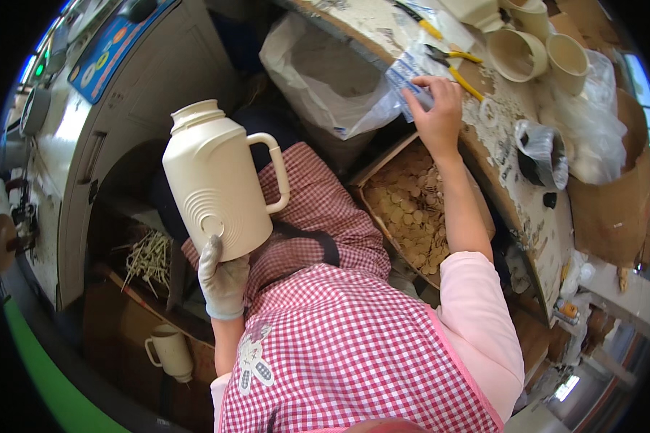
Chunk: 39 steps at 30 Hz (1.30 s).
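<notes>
My left hand [224, 281], in a pale work glove, holds a cream plastic jug [220, 180] by its base. The jug stands nearly upright, tilted slightly left, with a ringed pattern on its side and its handle to the right. At the bench edge my bare right hand [438, 112] has its fingers curled in at a blue-and-white plastic bag [409, 72], thumb and forefinger close together on it. Pliers with yellow handles [464, 79] lie just beyond those fingers. Below my right forearm is a box of small flat tan discs [412, 209].
A white plastic sack [318, 79] hangs open by the bench [509, 173]. Cream cups [516, 54], a black roll in clear wrap [542, 153] and a cardboard box [614, 209] are at right. Lower left, another cream jug [170, 351] sits in a carton near thin pale sticks [149, 260].
</notes>
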Available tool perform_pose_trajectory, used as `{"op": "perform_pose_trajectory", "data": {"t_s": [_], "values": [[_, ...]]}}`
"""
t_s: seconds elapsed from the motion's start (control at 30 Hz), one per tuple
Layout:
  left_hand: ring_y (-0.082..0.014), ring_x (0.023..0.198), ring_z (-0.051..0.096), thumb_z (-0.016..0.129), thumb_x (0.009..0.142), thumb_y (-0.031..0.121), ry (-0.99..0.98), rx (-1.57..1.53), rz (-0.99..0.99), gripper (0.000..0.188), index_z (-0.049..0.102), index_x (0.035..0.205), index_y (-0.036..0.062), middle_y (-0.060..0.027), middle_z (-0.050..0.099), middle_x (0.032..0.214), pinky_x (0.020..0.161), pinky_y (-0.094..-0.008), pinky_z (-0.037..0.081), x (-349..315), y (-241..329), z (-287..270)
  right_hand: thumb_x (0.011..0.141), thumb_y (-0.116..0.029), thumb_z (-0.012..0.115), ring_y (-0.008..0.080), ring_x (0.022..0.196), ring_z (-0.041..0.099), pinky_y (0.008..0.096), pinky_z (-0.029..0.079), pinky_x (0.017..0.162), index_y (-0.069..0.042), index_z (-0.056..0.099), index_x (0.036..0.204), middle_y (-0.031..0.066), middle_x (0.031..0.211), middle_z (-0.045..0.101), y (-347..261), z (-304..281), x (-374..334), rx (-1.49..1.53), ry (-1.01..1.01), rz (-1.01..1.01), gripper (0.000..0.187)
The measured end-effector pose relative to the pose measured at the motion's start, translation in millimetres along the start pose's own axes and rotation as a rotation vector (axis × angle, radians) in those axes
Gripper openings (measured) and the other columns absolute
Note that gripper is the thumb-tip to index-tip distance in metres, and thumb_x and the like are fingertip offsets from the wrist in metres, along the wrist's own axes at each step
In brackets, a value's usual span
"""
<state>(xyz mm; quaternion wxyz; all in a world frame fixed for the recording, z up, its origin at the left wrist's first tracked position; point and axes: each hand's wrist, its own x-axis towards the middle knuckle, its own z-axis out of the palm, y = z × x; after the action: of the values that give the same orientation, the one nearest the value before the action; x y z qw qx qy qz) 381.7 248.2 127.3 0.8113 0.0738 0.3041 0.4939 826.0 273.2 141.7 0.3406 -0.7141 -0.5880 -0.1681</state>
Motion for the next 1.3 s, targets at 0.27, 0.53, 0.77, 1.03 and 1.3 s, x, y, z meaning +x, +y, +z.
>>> {"op": "perform_pose_trajectory", "data": {"t_s": [0.27,0.53,0.77,1.03,1.3], "values": [[-0.0238,0.125,0.064,0.061,0.102,0.008,0.063,-0.161,0.018,0.042,0.052,0.143,0.0030,-0.0119,0.061,0.141,0.107,-0.0449,0.054,8.6,5.4,-5.4,0.096,-0.015,0.073,0.0105,0.073,0.066,0.0253,0.051,0.067,-0.002,0.072,0.098,0.0032,0.084,0.071,-49.7,16.2,32.5,0.595,-0.417,0.262,0.013],[-0.0277,0.133,0.058,0.067,0.100,0.014,0.062,-0.009,0.054,0.052,0.048,0.147,-0.0005,-0.0157,0.058,0.144,0.115,-0.0465,0.049,7.4,-0.1,-3.6,0.093,-0.015,0.070,0.0264,0.076,0.074,0.0389,0.059,0.068,0.007,0.071,0.102,0.0176,0.091,0.076,45.2,23.5,-115.3,-0.029,-1.404,0.507,0.024],[-0.0287,0.133,0.059,0.062,0.102,0.010,-0.024,-0.137,0.011,0.040,0.056,0.140,-0.0036,-0.0179,0.061,0.143,0.115,-0.0489,0.049,9.4,-2.0,-12.5,0.088,-0.024,0.079,0.0430,0.113,0.063,0.0483,0.052,0.094,-0.005,0.071,0.119,0.0216,0.123,0.068,58.9,72.2,-245.7,-0.185,-0.776,0.572,0.037],[-0.0308,0.132,0.060,0.058,0.107,0.019,-0.010,-0.207,0.058,0.042,0.050,0.143,-0.0020,-0.0189,0.060,0.143,0.111,-0.0506,0.052,12.4,-1.8,-10.6,0.094,-0.021,0.075,0.0235,0.091,0.068,0.0367,0.052,0.078,-0.004,0.075,0.104,0.0117,0.100,0.073,85.7,46.6,-254.1,0.156,-0.675,0.742,0.020],[-0.0273,0.133,0.059,0.060,0.106,0.023,0.024,-0.091,0.064,0.042,0.054,0.141,0.0018,-0.0153,0.060,0.143,0.110,-0.0503,0.052,9.0,-5.3,-14.9,0.096,-0.021,0.074,0.0057,0.069,0.056,0.0231,0.041,0.056,-0.009,0.074,0.104,-0.0027,0.085,0.067,45.1,10.8,-209.8,0.597,-0.369,1.274,0.015]]}}
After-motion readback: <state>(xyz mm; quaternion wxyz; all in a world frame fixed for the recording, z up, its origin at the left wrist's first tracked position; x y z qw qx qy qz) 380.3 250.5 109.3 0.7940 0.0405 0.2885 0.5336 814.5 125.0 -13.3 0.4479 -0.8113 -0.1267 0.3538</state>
